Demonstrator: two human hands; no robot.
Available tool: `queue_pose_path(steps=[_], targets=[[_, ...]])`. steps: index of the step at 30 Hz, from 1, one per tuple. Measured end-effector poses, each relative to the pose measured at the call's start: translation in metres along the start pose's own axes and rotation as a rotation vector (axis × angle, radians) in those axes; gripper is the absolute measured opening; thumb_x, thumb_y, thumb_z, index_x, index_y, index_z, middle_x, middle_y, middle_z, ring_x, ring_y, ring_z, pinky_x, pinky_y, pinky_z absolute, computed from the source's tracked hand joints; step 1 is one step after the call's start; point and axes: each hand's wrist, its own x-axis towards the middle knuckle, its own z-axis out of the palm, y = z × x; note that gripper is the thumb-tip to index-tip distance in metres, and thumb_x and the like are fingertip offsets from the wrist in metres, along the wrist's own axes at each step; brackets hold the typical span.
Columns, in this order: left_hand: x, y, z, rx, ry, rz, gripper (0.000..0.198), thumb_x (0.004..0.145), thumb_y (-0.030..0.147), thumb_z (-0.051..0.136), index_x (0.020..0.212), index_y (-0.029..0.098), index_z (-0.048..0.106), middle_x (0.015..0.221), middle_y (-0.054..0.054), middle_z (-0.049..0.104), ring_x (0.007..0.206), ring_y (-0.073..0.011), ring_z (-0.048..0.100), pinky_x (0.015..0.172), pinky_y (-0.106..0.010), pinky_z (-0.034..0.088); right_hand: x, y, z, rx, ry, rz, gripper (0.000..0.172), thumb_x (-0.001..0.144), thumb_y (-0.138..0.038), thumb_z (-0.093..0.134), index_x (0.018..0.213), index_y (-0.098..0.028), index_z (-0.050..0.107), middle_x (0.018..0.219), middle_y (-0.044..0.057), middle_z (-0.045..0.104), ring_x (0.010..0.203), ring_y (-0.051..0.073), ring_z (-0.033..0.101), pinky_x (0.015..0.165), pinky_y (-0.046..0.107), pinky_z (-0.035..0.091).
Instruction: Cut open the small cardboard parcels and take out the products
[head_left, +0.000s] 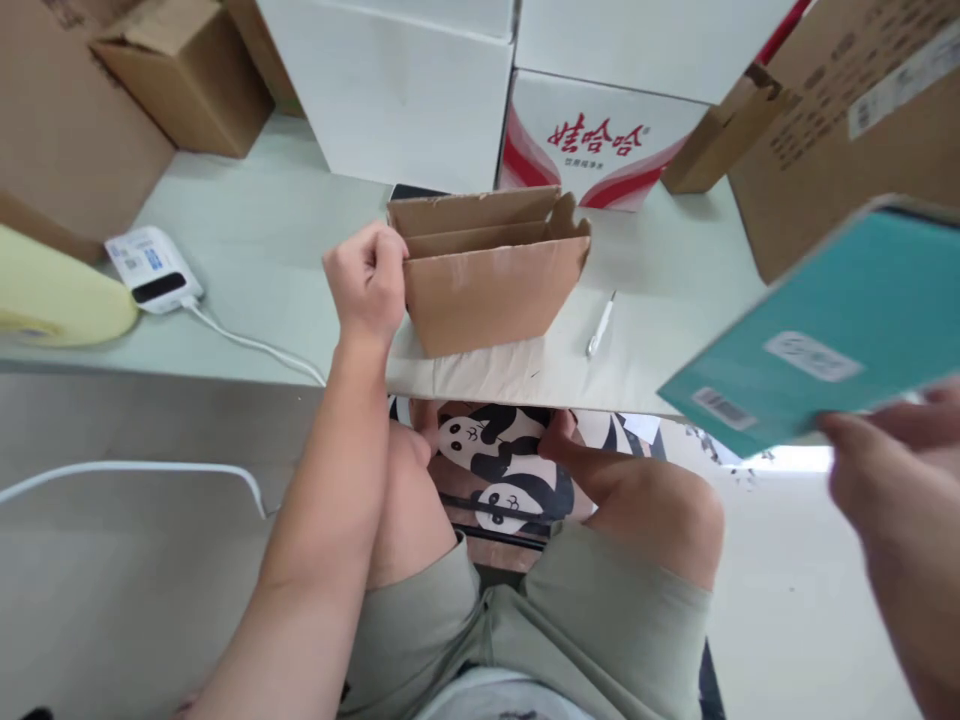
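My left hand (367, 280) is closed on the left edge of an open cardboard box (495, 300), which stands upright near the table's front edge. Inside the box a cardboard divider shows, but its bottom is hidden. Off to the right, my right hand (892, 460) grips the lower edge of a flat teal box or book (832, 330) with a white label and a barcode. Part of that hand is blurred, and the teal thing runs past the right side of the view. A slim white pen-like tool (601, 325) lies on the table to the right of the cardboard box.
White cartons (405, 90) stand stacked at the back, one with red Chinese lettering (596, 140). Brown cardboard boxes (187, 80) stand at both sides. A white device (154, 270) with a cable (255, 345) lies at left beside a yellow object (60, 290). The table edge (187, 375) runs above my knees.
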Motion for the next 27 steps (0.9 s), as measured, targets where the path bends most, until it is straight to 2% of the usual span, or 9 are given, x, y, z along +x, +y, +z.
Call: queue_pose_path(steps=[3, 6, 8, 11, 15, 18, 21, 24, 27], targets=[[-0.014, 0.031, -0.001, -0.001, 0.080, -0.001, 0.040, 0.090, 0.074, 0.066, 0.096, 0.035, 0.070, 0.067, 0.000, 0.047, 0.057, -0.0185, 0.046, 0.057, -0.042, 0.037, -0.016, 0.015, 0.034, 0.109, -0.030, 0.225, 0.059, 0.056, -0.006, 0.085, 0.092, -0.032, 0.046, 0.107, -0.001, 0.068, 0.080, 0.020, 0.071, 0.061, 0.035, 0.051], [-0.064, 0.084, 0.004, -0.128, 0.191, 0.084, 0.028, 0.094, 0.057, 0.069, 0.114, 0.040, 0.062, 0.089, -0.003, 0.052, 0.072, -0.0213, 0.052, 0.065, -0.045, 0.047, -0.048, 0.010, 0.057, 0.143, -0.165, 0.266, 0.047, 0.076, -0.015, 0.074, 0.101, -0.032, 0.038, 0.117, 0.006, 0.066, 0.100, 0.024, 0.073, 0.077, 0.038, 0.060], [-0.109, 0.118, 0.012, -0.182, -0.129, 0.039, 0.030, 0.094, 0.052, 0.069, 0.118, 0.034, 0.063, 0.103, -0.007, 0.058, 0.091, -0.0252, 0.062, 0.076, -0.047, 0.057, -0.070, 0.002, 0.069, 0.162, -0.235, 0.240, 0.043, 0.085, -0.022, 0.068, 0.108, -0.032, 0.034, 0.127, 0.009, 0.063, 0.111, 0.026, 0.072, 0.086, 0.042, 0.062], [-0.165, 0.151, 0.029, -0.311, -0.548, -0.249, 0.086, 0.081, 0.062, 0.081, 0.152, 0.030, 0.045, 0.146, -0.018, 0.053, 0.126, -0.0347, 0.063, 0.101, -0.054, 0.060, -0.096, -0.008, 0.080, 0.152, -0.253, 0.155, 0.044, 0.089, -0.030, 0.067, 0.115, -0.032, 0.032, 0.148, 0.016, 0.051, 0.121, 0.028, 0.069, 0.088, 0.045, 0.064], [-0.188, 0.156, 0.045, -0.580, -0.565, -0.566, 0.109, 0.073, 0.064, 0.089, 0.157, 0.030, 0.029, 0.142, -0.021, 0.061, 0.132, -0.0408, 0.065, 0.106, -0.061, 0.058, -0.105, -0.006, 0.071, 0.137, -0.430, -0.124, 0.057, 0.096, -0.036, 0.061, 0.142, -0.035, 0.026, 0.156, 0.018, 0.048, 0.140, 0.033, 0.059, 0.099, 0.051, 0.063], [-0.171, 0.151, 0.049, -0.701, -0.552, -0.564, 0.100, 0.075, 0.060, 0.089, 0.153, 0.031, 0.036, 0.130, -0.019, 0.070, 0.122, -0.0412, 0.072, 0.100, -0.064, 0.062, -0.096, 0.008, 0.059, 0.064, -0.643, -0.198, 0.076, 0.095, -0.038, 0.060, 0.158, -0.038, 0.018, 0.169, 0.018, 0.036, 0.155, 0.038, 0.043, 0.106, 0.055, 0.060], [-0.132, 0.154, 0.056, -0.759, -0.587, -0.396, 0.086, 0.079, 0.060, 0.086, 0.150, 0.034, 0.044, 0.134, -0.016, 0.071, 0.120, -0.0387, 0.073, 0.096, -0.061, 0.065, -0.077, 0.014, 0.062, 0.077, -0.717, -0.210, 0.089, 0.096, -0.037, 0.058, 0.165, -0.037, 0.002, 0.175, 0.018, 0.024, 0.159, 0.039, 0.037, 0.105, 0.054, 0.060], [-0.069, 0.166, 0.074, -0.756, -0.599, -0.135, 0.064, 0.085, 0.063, 0.078, 0.138, 0.033, 0.055, 0.140, -0.013, 0.070, 0.126, -0.0366, 0.072, 0.104, -0.058, 0.064, -0.036, -0.002, 0.082, 0.181, -0.616, -0.307, 0.089, 0.099, -0.040, 0.051, 0.166, -0.033, -0.009, 0.170, 0.019, 0.032, 0.151, 0.034, 0.048, 0.106, 0.052, 0.059], [0.010, 0.175, 0.100, -0.706, -0.454, 0.040, 0.072, 0.078, 0.076, 0.077, 0.130, 0.031, 0.057, 0.144, -0.013, 0.068, 0.134, -0.0376, 0.068, 0.109, -0.056, 0.062, 0.036, -0.035, 0.118, 0.290, -0.493, -0.291, 0.083, 0.103, -0.048, 0.044, 0.166, -0.029, -0.007, 0.164, 0.017, 0.040, 0.150, 0.032, 0.047, 0.113, 0.052, 0.053]])
